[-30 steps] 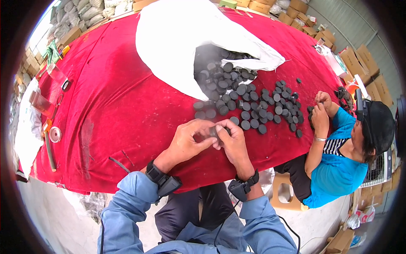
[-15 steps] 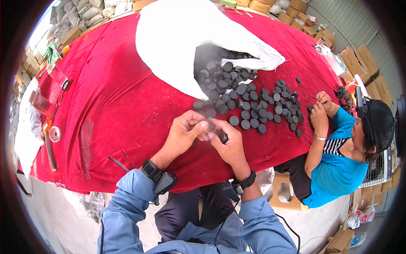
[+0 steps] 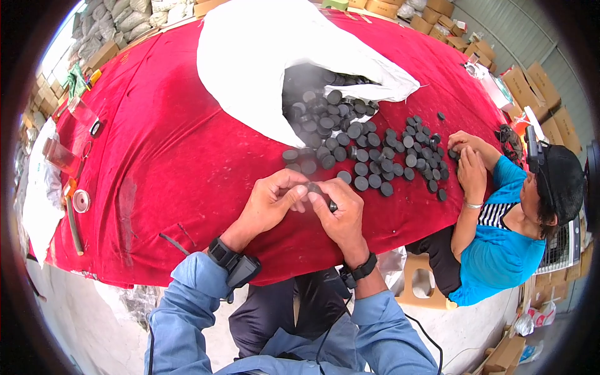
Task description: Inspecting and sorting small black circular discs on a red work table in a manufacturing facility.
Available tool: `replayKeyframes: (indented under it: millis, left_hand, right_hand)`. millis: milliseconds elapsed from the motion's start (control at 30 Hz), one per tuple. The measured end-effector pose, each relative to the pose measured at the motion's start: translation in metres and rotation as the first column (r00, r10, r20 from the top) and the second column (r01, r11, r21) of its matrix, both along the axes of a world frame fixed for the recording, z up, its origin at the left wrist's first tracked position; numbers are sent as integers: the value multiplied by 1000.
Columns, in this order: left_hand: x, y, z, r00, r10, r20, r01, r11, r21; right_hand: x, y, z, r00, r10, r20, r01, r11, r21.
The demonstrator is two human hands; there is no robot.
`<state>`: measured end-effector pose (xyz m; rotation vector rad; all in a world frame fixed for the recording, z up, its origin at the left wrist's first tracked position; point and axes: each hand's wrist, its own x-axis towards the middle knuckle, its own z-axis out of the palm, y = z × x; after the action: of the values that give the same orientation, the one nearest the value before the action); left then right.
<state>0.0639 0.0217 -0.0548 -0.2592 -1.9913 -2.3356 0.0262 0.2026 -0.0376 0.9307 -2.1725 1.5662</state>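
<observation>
My left hand (image 3: 270,201) and my right hand (image 3: 339,211) meet above the near part of the red cloth, fingertips almost touching. A black round cap (image 3: 332,205) is tucked in the curled fingers of my right hand, and only its edge shows. Between the fingertips is a small dark piece (image 3: 313,187), partly covered by the right thumb. The left thumb and fingers are pinched together, and what they hold is hidden. Just beyond lie many loose black caps (image 3: 361,183), spilling from the mouth of a white woven sack (image 3: 244,69).
A red cloth (image 3: 169,156) covers the table. At the right edge a co-worker in a blue top (image 3: 506,250) handles black caps. Along the left edge lie clear plastic jars (image 3: 60,155), a hammer (image 3: 74,219) and a white bag (image 3: 40,187). Cardboard boxes (image 3: 525,94) stand behind.
My hands have shifted slightly, the fingers turning at the small dark piece, which shows more now. The co-worker's far hand has moved left and down toward the caps.
</observation>
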Motion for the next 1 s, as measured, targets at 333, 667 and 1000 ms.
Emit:
replayKeyframes:
  millis: [333, 667, 1000]
  left_hand:
    - [-19, -14, 12, 908, 160, -388, -410, 532, -741]
    - [-14, -4, 13, 911, -13, -412, -330, 576, -748]
    - [-5, 0, 18, 938, 105, -331, -293, 750, -593]
  right_hand:
    - [-9, 13, -2, 517, 474, 713, 134, 778, -614]
    - [-7, 4, -20, 915, -24, 403, 73, 992, -105]
    - [-4, -3, -10, 966, 41, 254, -43, 999, 0]
